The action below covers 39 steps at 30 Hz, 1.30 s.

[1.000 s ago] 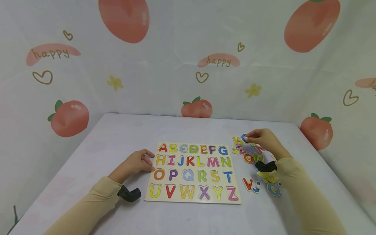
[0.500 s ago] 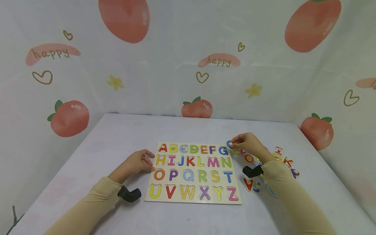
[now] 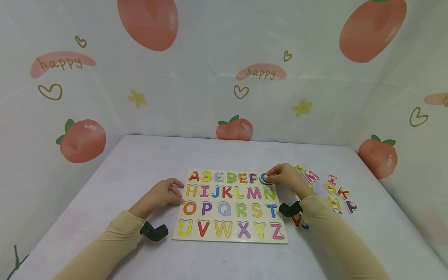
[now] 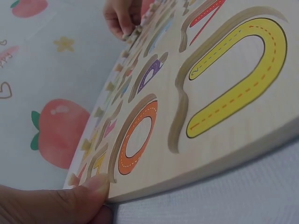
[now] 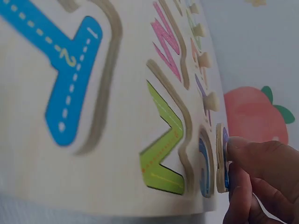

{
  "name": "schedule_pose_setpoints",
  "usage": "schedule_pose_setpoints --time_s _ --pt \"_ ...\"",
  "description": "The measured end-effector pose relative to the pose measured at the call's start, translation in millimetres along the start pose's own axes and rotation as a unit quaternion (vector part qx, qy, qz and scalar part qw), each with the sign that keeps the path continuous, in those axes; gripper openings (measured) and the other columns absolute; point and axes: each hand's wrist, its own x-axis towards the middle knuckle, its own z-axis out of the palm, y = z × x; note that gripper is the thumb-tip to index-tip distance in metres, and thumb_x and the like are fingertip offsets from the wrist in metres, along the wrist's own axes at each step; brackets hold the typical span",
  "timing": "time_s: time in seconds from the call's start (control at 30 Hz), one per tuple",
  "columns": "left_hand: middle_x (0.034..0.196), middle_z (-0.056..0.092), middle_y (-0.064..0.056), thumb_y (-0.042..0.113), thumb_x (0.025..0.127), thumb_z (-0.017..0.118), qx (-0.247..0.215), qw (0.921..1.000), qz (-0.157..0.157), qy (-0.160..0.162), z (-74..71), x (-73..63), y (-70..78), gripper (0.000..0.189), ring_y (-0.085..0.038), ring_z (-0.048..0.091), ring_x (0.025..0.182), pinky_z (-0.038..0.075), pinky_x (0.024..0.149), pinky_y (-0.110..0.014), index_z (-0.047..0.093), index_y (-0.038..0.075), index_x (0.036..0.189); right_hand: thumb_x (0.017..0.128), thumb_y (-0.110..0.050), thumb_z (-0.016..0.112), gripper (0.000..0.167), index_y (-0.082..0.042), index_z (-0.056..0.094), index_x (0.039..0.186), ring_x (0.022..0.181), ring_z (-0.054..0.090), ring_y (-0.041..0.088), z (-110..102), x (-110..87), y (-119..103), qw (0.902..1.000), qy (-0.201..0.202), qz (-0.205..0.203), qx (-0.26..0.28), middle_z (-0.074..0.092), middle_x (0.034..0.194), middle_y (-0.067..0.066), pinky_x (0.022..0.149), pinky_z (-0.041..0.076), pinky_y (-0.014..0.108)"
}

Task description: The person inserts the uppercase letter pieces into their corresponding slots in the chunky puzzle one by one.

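Observation:
A wooden alphabet puzzle board (image 3: 210, 200) lies flat on the table. My left hand (image 3: 165, 193) rests at its left edge; in the left wrist view the thumb (image 4: 91, 189) touches the rim beside the orange O recess (image 4: 125, 161). My right hand (image 3: 287, 177) pinches a blue letter G piece (image 3: 263, 178) by its knob over the board's upper right corner. From the right wrist view, the piece (image 5: 221, 158) stands slightly apart from the blue recess (image 5: 205, 163). Knobbed letters A (image 3: 193, 176) through F (image 3: 252, 178) sit in the top row.
Loose letter pieces lie right of the board, including a pink M (image 3: 310, 176), an orange-red K (image 3: 343, 193), a purple P (image 3: 350, 206) and a red V (image 3: 296, 220). The right forearm hides part of the pile. A printed cloth backdrop (image 3: 196, 97) stands behind the table.
My right hand has moved left and slightly down from the loose pile with the letter G, now over the board's corner. The left hand has stayed at the board's edge.

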Motion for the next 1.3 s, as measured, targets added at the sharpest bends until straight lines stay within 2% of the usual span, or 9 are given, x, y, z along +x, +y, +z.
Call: schedule_pose_setpoints --time_s 0.97,1.3 --pt "0.084 0.066 -0.005 0.011 0.075 0.08 0.004 1.0 -0.002 0.002 -0.5 -0.9 2.2 0.052 -0.017 0.058 0.076 0.044 0.07 -0.029 0.057 0.001 0.12 0.086 -0.025 0.074 0.02 -0.007 0.072 0.094 0.082 0.054 0.018 7.3 3.0 -4.0 0.9997 0.004 0.009 -0.024 0.066 0.09 0.005 0.071 0.041 0.029" --pt "0.084 0.066 -0.006 0.011 0.075 0.08 0.001 1.0 -0.003 -0.002 -1.2 -2.7 4.0 0.052 -0.018 0.058 0.076 0.044 0.069 -0.028 0.056 0.0 0.12 0.086 -0.025 0.073 0.019 -0.008 0.071 0.094 0.085 0.053 0.019 8.6 3.1 -6.0 0.9993 0.001 0.031 -0.019 0.065 0.093 0.006 0.074 0.042 0.031"
